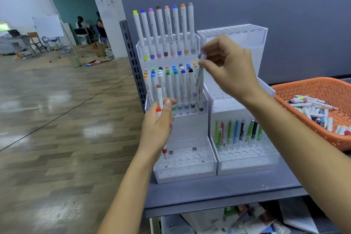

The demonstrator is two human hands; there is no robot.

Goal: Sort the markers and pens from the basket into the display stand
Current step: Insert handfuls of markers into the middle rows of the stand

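Note:
A clear acrylic display stand [186, 169] sits on the grey shelf. Its top tier carries a row of white markers, its middle tier several more. My right hand [229, 66] pinches a purple-capped white marker [199, 80] by its upper end, with the lower end down at the right side of the middle tier. My left hand [158, 125] grips a red-capped marker [159, 99] upright in front of the stand's left side, and a red pen tip sticks out below the palm. An orange basket [296, 89] at the right holds several loose markers and pens [315, 110].
A second clear stand [247, 165] beside the first holds several green, blue, red and black pens in its low tier. A grey back panel [284, 24] rises behind the shelf. Papers lie on the shelf below. Open wood floor stretches to the left.

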